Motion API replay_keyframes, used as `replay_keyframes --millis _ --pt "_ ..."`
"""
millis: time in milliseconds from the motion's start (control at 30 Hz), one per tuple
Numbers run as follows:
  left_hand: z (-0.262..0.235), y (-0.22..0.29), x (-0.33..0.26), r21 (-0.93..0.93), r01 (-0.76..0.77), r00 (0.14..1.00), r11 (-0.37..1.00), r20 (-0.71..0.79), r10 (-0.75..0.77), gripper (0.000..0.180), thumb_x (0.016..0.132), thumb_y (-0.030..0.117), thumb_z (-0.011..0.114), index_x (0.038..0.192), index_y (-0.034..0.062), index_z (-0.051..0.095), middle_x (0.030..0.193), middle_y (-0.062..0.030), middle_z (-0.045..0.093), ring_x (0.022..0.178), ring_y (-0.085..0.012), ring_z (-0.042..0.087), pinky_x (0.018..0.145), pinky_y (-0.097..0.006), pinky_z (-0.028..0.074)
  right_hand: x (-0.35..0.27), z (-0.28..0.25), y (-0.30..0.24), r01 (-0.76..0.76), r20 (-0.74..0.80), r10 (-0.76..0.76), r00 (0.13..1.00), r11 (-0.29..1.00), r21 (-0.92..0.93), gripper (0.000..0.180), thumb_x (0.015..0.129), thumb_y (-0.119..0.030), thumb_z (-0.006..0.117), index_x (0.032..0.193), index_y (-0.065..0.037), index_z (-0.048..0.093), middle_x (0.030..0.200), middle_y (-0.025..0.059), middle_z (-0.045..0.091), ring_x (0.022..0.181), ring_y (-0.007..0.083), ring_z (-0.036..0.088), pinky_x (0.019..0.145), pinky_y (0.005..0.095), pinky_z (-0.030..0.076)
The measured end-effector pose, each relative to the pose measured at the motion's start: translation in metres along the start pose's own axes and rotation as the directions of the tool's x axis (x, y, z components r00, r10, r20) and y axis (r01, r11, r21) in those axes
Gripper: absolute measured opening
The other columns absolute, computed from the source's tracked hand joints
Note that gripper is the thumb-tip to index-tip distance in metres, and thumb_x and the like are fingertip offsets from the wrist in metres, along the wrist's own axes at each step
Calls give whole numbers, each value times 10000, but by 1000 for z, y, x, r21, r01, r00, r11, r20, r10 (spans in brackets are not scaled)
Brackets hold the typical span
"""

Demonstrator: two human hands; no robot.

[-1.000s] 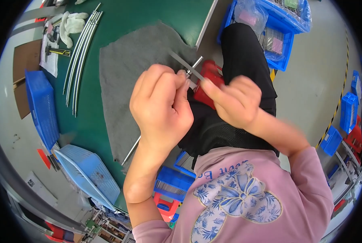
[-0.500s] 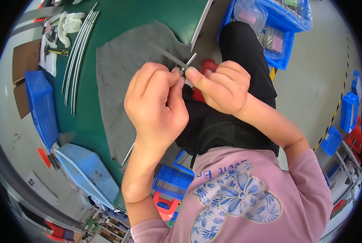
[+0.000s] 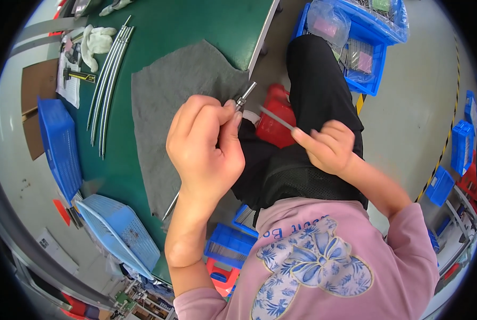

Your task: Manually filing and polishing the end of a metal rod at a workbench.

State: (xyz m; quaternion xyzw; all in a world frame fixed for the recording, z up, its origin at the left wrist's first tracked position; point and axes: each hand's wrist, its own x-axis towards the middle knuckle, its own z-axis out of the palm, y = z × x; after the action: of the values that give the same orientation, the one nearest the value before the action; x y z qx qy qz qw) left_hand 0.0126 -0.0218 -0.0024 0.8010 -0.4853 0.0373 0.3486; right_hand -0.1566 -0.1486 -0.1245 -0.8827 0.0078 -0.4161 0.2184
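My left hand (image 3: 204, 146) is closed, pinching a slim metal rod (image 3: 247, 93) between thumb and fingertips. The rod's shiny tip, with a stepped collar, sticks out to the upper right. Its other end shows beside my left forearm, and the stretch between is hidden by the hand. My right hand (image 3: 328, 148) is curled round one end of a thin, flat grey strip (image 3: 277, 117), possibly a slim file. That strip points up and left over my lap, apart from the rod. Under the left hand a dark grey cloth (image 3: 164, 101) covers the table's edge.
Several long metal rods (image 3: 109, 88) lie on the green table (image 3: 206, 21), left of the cloth. Blue baskets (image 3: 57, 144) line its left side, near white gloves (image 3: 96, 44) and a caliper (image 3: 82, 76). Blue crates of parts (image 3: 374, 74) and a red object (image 3: 277, 120) are beyond my legs.
My right hand has drawn the grey strip off the rod, down and to the right. My left hand keeps hold of the rod in nearly the same place.
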Motion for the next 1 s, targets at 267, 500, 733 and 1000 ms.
replay_keyframes --millis 267,500,733,1000 --pt "-1 -2 -3 19 -4 1000 1000 -10 4 180 677 -60 718 755 22 579 728 -86 545 613 -261 536 536 -344 418 -23 -25 -9 -88 78 82 994 994 70 451 639 115 674 1025 -109 734 534 -19 359 455 138 397 470 274 348" --pt "-2 -2 -3 44 -23 1000 999 -6 24 173 687 -48 722 792 19 601 741 -92 549 617 -262 539 544 -344 424 -5 -24 -7 -178 72 171 983 978 112 463 627 124 625 1049 -49 706 509 9 382 413 180 375 482 298 377" --pt "2 5 -1 53 26 998 998 -67 -22 211 655 -26 752 789 41 604 741 -69 548 597 -205 537 518 -308 418 -10 -20 -11 -208 91 193 977 958 196 498 622 131 594 1078 -40 696 504 11 378 392 182 355 453 300 351" --pt "2 4 -2 76 49 998 996 -42 -46 221 642 -36 752 766 48 590 735 -62 541 586 -197 527 516 -305 417 -1 -17 -12 -204 66 194 979 954 220 512 621 146 594 1090 -37 687 499 16 368 392 184 352 451 300 342"
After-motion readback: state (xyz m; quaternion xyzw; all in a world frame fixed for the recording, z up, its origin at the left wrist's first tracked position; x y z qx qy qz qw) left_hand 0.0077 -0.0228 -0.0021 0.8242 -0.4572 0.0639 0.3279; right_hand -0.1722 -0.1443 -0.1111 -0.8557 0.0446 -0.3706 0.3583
